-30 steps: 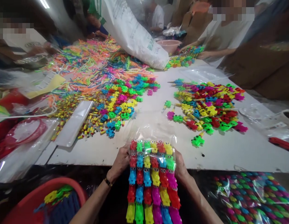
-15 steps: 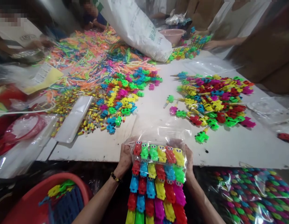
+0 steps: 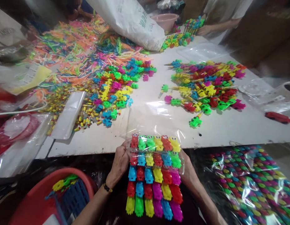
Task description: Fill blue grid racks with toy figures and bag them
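Note:
A clear plastic bag (image 3: 156, 125) holds rows of small plastic toys (image 3: 154, 175) in red, blue, yellow, green and pink. My left hand (image 3: 120, 162) grips the bag's left side, fingers curled round it. On the bag's right side my right hand (image 3: 188, 173) does the same and is mostly hidden behind the toys. The bag sits at the near edge of the white table (image 3: 229, 134), its open top lying on the tabletop.
Loose coloured toys lie in a pile (image 3: 205, 87) at right and another pile (image 3: 114, 93) at centre left. A white sack (image 3: 130, 22) lies at the back. A red basin (image 3: 37, 203) stands lower left, filled bags (image 3: 250, 184) lower right. Another person's hand (image 3: 204, 29) works across the table.
The bag of toys has shifted slightly toward me and down, with more rows showing below the table edge. Both hands keep their grip on its sides.

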Demonstrator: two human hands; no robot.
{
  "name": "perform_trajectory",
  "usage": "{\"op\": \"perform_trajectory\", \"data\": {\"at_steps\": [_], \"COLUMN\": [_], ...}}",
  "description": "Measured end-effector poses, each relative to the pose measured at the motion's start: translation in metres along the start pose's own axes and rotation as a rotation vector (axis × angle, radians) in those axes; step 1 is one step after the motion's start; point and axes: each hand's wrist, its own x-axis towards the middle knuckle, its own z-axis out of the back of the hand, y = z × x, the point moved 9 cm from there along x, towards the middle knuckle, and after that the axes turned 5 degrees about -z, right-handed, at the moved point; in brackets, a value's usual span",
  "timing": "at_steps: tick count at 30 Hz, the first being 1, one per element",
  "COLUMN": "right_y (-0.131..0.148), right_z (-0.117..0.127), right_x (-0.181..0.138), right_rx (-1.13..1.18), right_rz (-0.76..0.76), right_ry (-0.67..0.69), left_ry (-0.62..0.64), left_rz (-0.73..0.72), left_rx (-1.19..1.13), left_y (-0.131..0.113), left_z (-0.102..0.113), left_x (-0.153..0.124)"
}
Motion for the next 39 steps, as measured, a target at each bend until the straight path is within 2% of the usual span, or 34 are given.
{"op": "perform_trajectory", "data": {"at_steps": [4, 7, 9, 13, 17, 20, 23, 25, 27, 33, 39], "right_y": [-0.026, -0.032, -0.029, -0.021, -0.023, 0.000, 0.040, 0.062, 0.071, 0.065, 0.068], "right_z": [0.000, -0.001, -0.002, 0.002, 0.015, 0.030, 0.036, 0.034, 0.032, 0.023, 0.013], "right_x": [-0.027, -0.038, -0.039, -0.030, -0.025, -0.033, -0.047, -0.057, -0.064, -0.084, -0.102], "right_rx": [-0.071, -0.123, -0.139, -0.081, -0.051, -0.136, -0.247, -0.304, -0.350, -0.496, -0.554], "right_rz": [-0.045, -0.037, -0.007, 0.067, 0.033, 0.156, 0.396, 0.539, 0.609, 0.632, 0.662], "right_ry": [-0.005, 0.006, 0.006, -0.080, -0.193, -0.322, -0.382, -0.353, -0.293, -0.084, 0.045], "left_ry": [0.018, 0.069, 0.043, -0.087, -0.308, -0.375, -0.330, -0.280, -0.229, -0.088, 0.029], "left_rz": [-0.186, -0.242, -0.247, -0.302, -0.322, -0.415, -0.577, -0.649, -0.678, -0.629, -0.537], "left_rx": [0.222, 0.192, 0.184, 0.201, 0.274, 0.352, 0.359, 0.328, 0.304, 0.315, 0.300], "left_y": [0.004, 0.009, 0.011, 0.002, -0.010, -0.029, -0.053, -0.064, -0.069, -0.061, -0.055], "left_z": [0.002, -0.004, -0.001, 0.012, 0.034, 0.037, 0.029, 0.024, 0.021, 0.023, 0.026], "left_x": [-0.029, -0.045, -0.047, -0.040, -0.039, -0.044, -0.050, -0.052, -0.055, -0.074, -0.093]}}
